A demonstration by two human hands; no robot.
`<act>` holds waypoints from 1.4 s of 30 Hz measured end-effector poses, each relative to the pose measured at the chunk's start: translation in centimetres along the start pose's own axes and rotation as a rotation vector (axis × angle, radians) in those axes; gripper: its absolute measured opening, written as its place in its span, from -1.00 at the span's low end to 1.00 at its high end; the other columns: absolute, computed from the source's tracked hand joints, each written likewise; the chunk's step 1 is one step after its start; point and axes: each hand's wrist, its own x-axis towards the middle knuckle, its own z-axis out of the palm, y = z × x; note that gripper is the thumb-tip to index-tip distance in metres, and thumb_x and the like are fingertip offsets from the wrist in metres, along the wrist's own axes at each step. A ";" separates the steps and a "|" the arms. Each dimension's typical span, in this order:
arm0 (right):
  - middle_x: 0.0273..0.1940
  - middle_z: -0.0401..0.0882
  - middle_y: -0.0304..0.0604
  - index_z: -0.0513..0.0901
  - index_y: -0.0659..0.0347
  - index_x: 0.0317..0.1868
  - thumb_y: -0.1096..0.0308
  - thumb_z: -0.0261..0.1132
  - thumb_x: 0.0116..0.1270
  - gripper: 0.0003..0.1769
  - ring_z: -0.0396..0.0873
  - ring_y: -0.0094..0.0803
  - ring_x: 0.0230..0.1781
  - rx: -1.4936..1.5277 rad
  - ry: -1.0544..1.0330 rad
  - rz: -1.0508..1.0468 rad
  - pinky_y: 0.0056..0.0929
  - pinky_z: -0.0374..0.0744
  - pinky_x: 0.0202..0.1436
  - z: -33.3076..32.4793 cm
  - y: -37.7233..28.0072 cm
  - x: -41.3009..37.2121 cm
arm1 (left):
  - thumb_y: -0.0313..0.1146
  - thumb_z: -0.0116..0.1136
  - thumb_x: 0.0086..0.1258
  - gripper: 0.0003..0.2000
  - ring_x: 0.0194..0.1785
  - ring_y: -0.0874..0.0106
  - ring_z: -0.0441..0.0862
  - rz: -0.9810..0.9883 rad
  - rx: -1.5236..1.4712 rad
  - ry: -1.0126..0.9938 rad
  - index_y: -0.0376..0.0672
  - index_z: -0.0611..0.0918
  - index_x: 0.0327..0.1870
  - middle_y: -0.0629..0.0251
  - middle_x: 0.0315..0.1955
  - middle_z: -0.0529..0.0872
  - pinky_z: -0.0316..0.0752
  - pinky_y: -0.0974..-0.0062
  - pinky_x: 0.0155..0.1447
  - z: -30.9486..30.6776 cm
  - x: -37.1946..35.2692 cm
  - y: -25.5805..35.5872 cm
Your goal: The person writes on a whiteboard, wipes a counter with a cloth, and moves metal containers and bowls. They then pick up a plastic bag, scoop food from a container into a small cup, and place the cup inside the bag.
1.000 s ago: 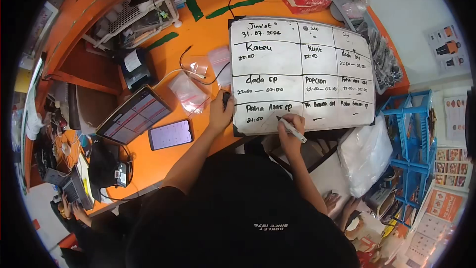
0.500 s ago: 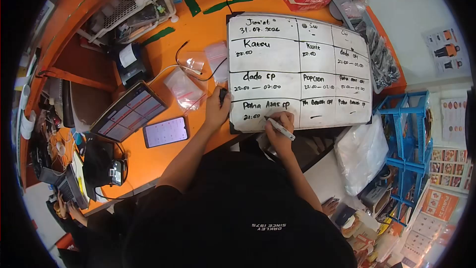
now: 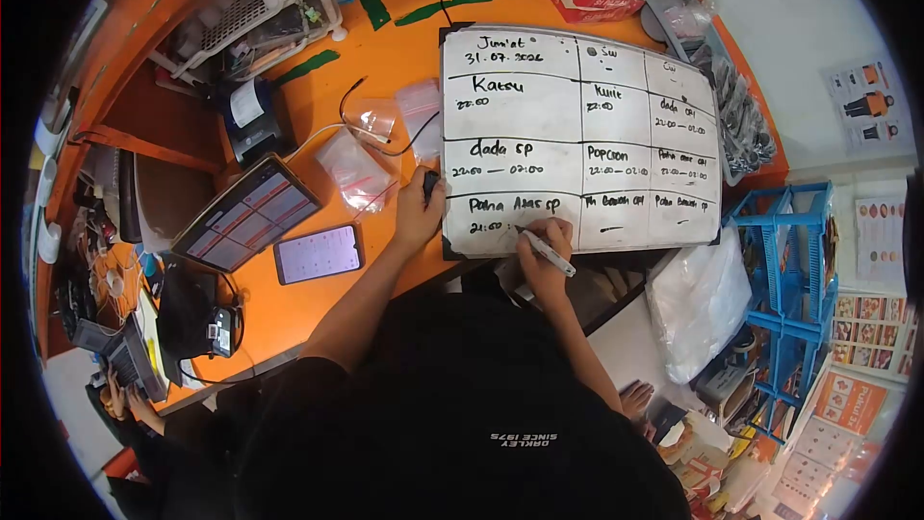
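Note:
A whiteboard [image 3: 630,116] ruled into cells of handwritten words and times lies on the orange table, its near edge toward me. My right hand [image 3: 544,248] is closed around a whiteboard marker [image 3: 556,259] with a pale barrel. The marker's tip meets the board in the bottom-left cell, just right of "21:00". My left hand [image 3: 418,220] rests at the board's left edge, its fingers closed on a small black marker cap [image 3: 430,183]. Left of that hand, a phone [image 3: 319,254] with a lit screen lies on the table.
A propped tablet [image 3: 248,215] and a receipt printer [image 3: 252,120] stand at the left. Clear plastic bags [image 3: 354,171] lie beside the board. A blue rack [image 3: 789,279] stands to the right. At lower left, another person's hands [image 3: 123,400] are on a laptop [image 3: 138,366].
A small new mark shows right of "21:00", and the marker tip has shifted slightly right. My left hand stays at the board's edge.

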 end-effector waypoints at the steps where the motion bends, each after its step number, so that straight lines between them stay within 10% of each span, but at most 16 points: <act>1: -0.41 0.53 -0.13 0.53 0.27 -0.43 0.58 0.28 -0.03 -0.88 0.38 -0.21 -0.17 0.016 0.005 0.017 -0.36 0.45 -0.19 -0.1 0.0 -0.1 | -0.41 0.02 0.33 -0.85 -0.63 0.41 0.41 -0.002 -0.002 -0.001 -0.28 0.38 -0.39 0.19 -0.71 0.42 0.27 0.43 -0.52 0.0 0.0 0.1; 20: -0.02 0.55 -0.08 0.48 0.21 0.18 0.51 0.29 0.07 -0.42 0.37 -0.19 0.00 -0.329 -0.181 -0.251 -0.30 0.39 0.01 0.0 -0.1 -0.1 | -0.40 0.02 0.32 -0.85 -0.64 0.46 0.41 -0.012 0.005 -0.010 -0.26 0.38 -0.38 0.24 -0.70 0.43 0.27 0.47 -0.53 -0.2 0.1 0.7; 26: -0.35 0.58 -0.19 0.43 0.22 0.25 0.50 0.31 0.07 -0.36 0.35 -0.22 -0.15 -0.369 -0.167 -0.234 -0.29 0.33 -0.01 -1.0 -1.5 -0.6 | -0.40 0.02 0.32 -0.86 -0.63 0.47 0.41 -0.057 0.010 -0.028 -0.26 0.39 -0.38 0.25 -0.70 0.44 0.28 0.46 -0.52 -0.2 0.0 0.3; 34: -0.31 0.41 -0.04 0.47 0.30 0.17 0.43 0.15 0.22 -0.53 0.35 -0.21 -0.24 0.072 -0.036 -0.087 -0.35 0.38 -0.12 -1.8 -0.8 -0.7 | -0.39 0.02 0.33 -0.85 -0.63 0.47 0.40 0.030 0.029 0.012 -0.26 0.38 -0.39 0.24 -0.70 0.42 0.27 0.46 -0.52 0.0 0.0 0.0; 42: -0.40 0.43 -0.07 0.49 0.32 -0.36 0.58 0.27 0.04 -0.86 0.40 -0.27 -0.28 0.115 0.002 0.079 -0.44 0.46 -0.31 0.0 0.0 -0.6 | -0.41 0.02 0.34 -0.86 -0.65 0.48 0.38 -0.030 0.004 -0.012 -0.26 0.38 -0.38 0.24 -0.70 0.42 0.25 0.47 -0.53 0.0 0.0 0.5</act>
